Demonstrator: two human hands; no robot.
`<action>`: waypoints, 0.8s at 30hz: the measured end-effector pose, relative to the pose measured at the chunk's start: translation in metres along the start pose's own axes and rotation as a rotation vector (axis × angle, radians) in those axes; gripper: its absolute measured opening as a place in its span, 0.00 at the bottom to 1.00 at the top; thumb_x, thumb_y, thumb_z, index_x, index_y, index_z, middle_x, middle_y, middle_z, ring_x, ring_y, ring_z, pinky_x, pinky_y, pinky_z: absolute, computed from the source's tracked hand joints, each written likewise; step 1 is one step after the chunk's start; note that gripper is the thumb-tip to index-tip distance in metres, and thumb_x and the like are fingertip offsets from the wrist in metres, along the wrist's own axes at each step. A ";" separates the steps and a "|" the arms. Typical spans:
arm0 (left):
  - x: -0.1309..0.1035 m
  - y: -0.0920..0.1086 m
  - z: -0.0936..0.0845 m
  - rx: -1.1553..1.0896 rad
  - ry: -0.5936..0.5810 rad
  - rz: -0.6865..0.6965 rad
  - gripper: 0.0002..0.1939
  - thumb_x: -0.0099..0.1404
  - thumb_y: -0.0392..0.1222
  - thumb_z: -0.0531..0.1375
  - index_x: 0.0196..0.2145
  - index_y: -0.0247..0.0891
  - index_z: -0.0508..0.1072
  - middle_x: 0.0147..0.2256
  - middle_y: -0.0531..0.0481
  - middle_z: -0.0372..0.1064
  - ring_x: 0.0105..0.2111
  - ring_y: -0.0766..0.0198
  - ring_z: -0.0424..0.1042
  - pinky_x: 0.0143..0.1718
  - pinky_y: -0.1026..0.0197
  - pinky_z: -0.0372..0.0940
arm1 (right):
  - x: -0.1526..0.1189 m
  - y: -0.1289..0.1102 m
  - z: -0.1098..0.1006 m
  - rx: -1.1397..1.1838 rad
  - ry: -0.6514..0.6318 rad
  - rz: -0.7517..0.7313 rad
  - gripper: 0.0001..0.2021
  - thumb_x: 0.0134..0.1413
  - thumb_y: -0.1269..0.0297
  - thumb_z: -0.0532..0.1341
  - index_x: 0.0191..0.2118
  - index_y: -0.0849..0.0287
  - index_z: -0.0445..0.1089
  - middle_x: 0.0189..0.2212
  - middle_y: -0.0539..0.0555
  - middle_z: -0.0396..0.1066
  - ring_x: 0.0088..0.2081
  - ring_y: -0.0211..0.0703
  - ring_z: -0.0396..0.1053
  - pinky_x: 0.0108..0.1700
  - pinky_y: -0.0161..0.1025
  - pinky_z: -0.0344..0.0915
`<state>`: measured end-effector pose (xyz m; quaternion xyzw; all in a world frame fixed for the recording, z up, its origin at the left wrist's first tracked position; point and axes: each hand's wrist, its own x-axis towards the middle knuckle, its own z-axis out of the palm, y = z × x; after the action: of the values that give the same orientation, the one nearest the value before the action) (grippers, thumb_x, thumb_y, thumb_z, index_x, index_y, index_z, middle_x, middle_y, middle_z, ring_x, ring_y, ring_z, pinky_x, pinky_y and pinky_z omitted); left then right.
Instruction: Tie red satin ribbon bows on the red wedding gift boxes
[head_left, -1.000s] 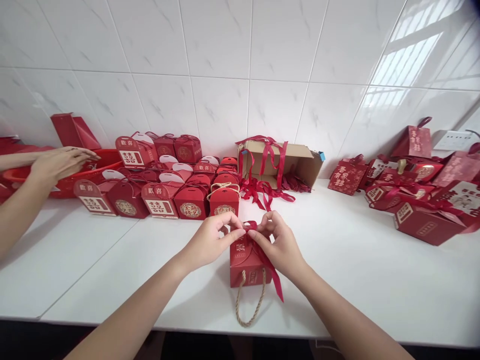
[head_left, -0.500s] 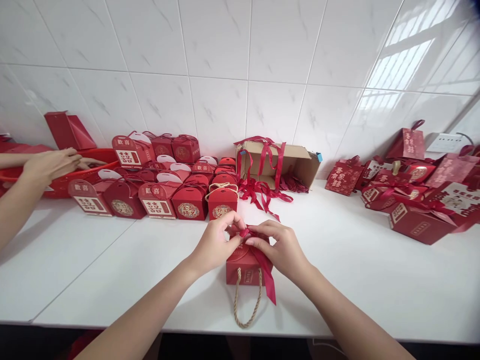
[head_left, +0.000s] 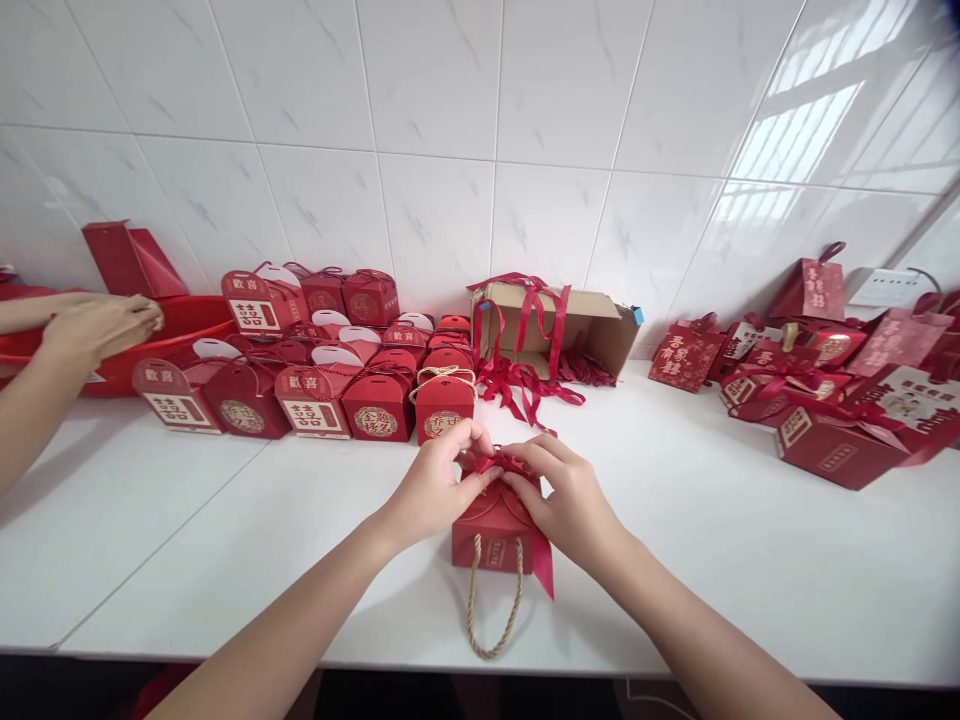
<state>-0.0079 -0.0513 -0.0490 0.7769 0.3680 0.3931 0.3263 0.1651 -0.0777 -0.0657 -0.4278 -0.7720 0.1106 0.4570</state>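
Note:
A small red gift box (head_left: 495, 530) stands upright near the table's front edge, its beige rope handle (head_left: 495, 650) hanging down toward me. Red ribbon (head_left: 544, 568) lies across the top, and one tail drops at the box's right side. My left hand (head_left: 439, 485) pinches the ribbon above the box's top from the left. From the right, my right hand (head_left: 562, 495) pinches the same ribbon, its fingertips close to those of my left hand. The fingers partly hide the ribbon's crossing.
Rows of red boxes (head_left: 315, 400) stand at the back left. Behind my hands is a cardboard box (head_left: 592, 320) with loose red ribbons (head_left: 525, 380). More red boxes (head_left: 840, 440) are at the right. Another person's hands (head_left: 105, 325) are over a red basin (head_left: 135, 375).
My right fingers have shifted slightly left and up along the ribbon, and its hanging tail has moved behind the box's right edge. The other person's hands have drawn together.

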 end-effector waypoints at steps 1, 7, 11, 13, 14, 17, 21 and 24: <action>0.000 0.000 0.000 0.000 -0.009 0.001 0.05 0.61 0.38 0.57 0.33 0.40 0.62 0.33 0.52 0.63 0.35 0.65 0.67 0.38 0.62 0.65 | 0.000 0.001 0.000 0.003 0.006 -0.012 0.11 0.56 0.73 0.57 0.43 0.56 0.71 0.35 0.55 0.69 0.35 0.42 0.70 0.39 0.40 0.70; 0.000 0.002 0.000 0.066 -0.004 0.005 0.04 0.61 0.35 0.56 0.33 0.40 0.62 0.33 0.54 0.63 0.34 0.66 0.66 0.38 0.63 0.64 | -0.001 0.004 0.004 -0.050 -0.001 -0.006 0.11 0.57 0.72 0.55 0.37 0.57 0.74 0.35 0.58 0.68 0.37 0.46 0.68 0.41 0.45 0.69; 0.001 -0.001 0.002 0.086 -0.004 0.034 0.03 0.63 0.35 0.53 0.34 0.41 0.62 0.34 0.53 0.63 0.35 0.66 0.66 0.39 0.62 0.64 | 0.005 0.003 0.001 -0.032 -0.088 0.154 0.09 0.57 0.70 0.55 0.32 0.59 0.73 0.47 0.62 0.65 0.53 0.55 0.61 0.51 0.56 0.62; 0.001 -0.003 0.003 0.106 0.003 0.044 0.03 0.63 0.34 0.53 0.35 0.41 0.61 0.35 0.52 0.64 0.35 0.65 0.66 0.39 0.61 0.64 | 0.010 0.002 -0.002 0.028 -0.197 0.257 0.09 0.56 0.69 0.56 0.29 0.59 0.72 0.51 0.62 0.63 0.59 0.57 0.54 0.55 0.60 0.57; 0.001 -0.004 0.004 0.121 0.007 0.048 0.04 0.63 0.34 0.52 0.35 0.41 0.61 0.35 0.52 0.64 0.35 0.65 0.66 0.39 0.61 0.64 | 0.013 0.002 -0.004 0.069 -0.255 0.293 0.10 0.56 0.69 0.56 0.27 0.59 0.71 0.51 0.61 0.64 0.61 0.57 0.52 0.56 0.60 0.55; 0.002 -0.005 0.004 0.151 0.011 0.061 0.05 0.63 0.34 0.52 0.36 0.41 0.61 0.35 0.52 0.64 0.36 0.65 0.66 0.40 0.60 0.64 | 0.021 0.003 -0.009 0.204 -0.363 0.347 0.12 0.56 0.69 0.55 0.23 0.58 0.68 0.44 0.59 0.70 0.63 0.54 0.51 0.57 0.57 0.55; 0.002 -0.003 0.004 0.146 0.001 0.056 0.04 0.64 0.34 0.52 0.36 0.42 0.60 0.35 0.52 0.64 0.36 0.65 0.67 0.40 0.60 0.64 | 0.024 0.004 -0.014 0.260 -0.369 0.358 0.13 0.56 0.68 0.56 0.20 0.58 0.66 0.39 0.58 0.72 0.62 0.52 0.52 0.56 0.53 0.56; 0.000 -0.001 0.003 0.137 0.007 0.065 0.05 0.64 0.34 0.53 0.38 0.42 0.60 0.37 0.51 0.63 0.38 0.64 0.67 0.42 0.59 0.65 | 0.023 0.001 -0.015 0.278 -0.335 0.392 0.11 0.55 0.66 0.57 0.25 0.58 0.71 0.49 0.59 0.68 0.63 0.52 0.51 0.57 0.52 0.54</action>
<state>-0.0053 -0.0519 -0.0512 0.8077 0.3697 0.3799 0.2581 0.1731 -0.0627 -0.0440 -0.4778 -0.7169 0.3705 0.3471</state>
